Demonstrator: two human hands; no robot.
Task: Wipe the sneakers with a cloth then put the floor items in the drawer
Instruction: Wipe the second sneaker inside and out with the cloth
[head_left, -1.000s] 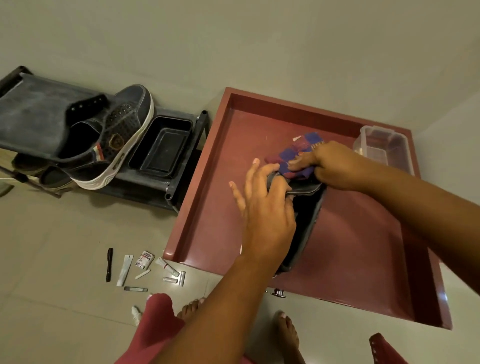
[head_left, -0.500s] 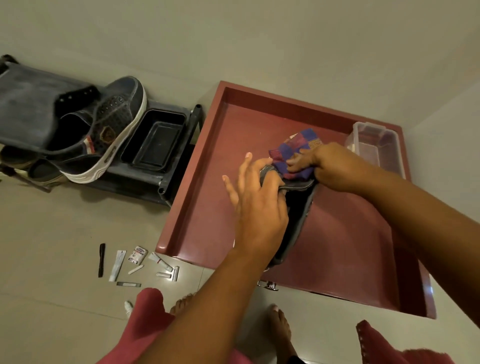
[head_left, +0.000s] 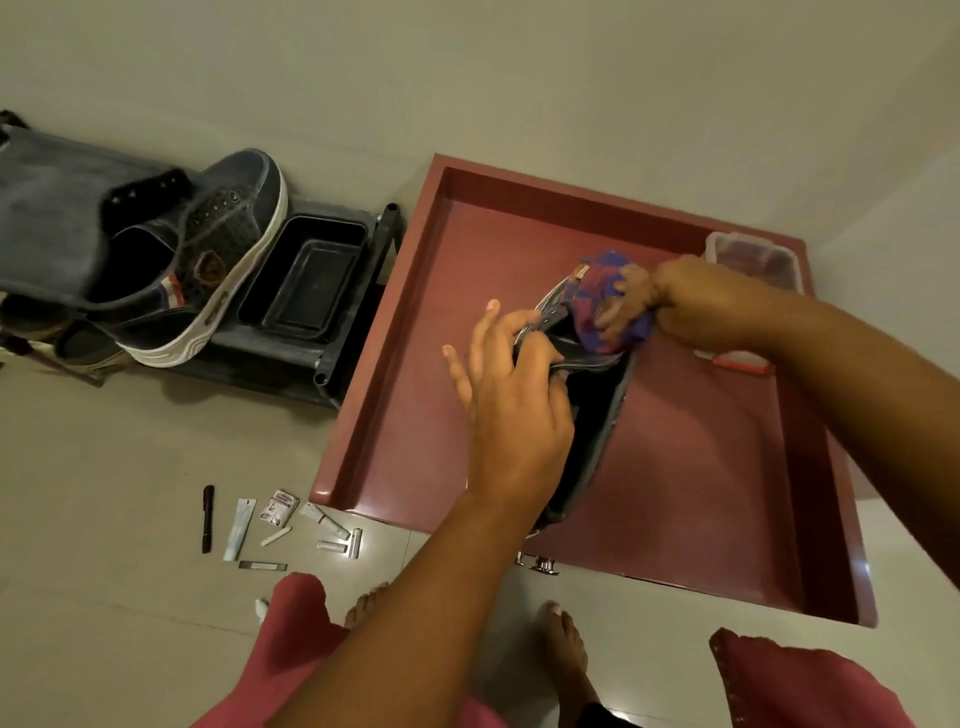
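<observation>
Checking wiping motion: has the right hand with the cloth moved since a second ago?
Yes. The right hand with the cloth has shifted toward the clear container, along the sneaker.

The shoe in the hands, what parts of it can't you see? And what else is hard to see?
- Held sneaker, head view: the left hand covers its side; the cloth in the right hand hides its toe.
- Floor items: too small to read or name for sure.
- Clear box: the right arm hides part; contents unclear.
- Lower rack shoes: shadowed by the shelf above.
</observation>
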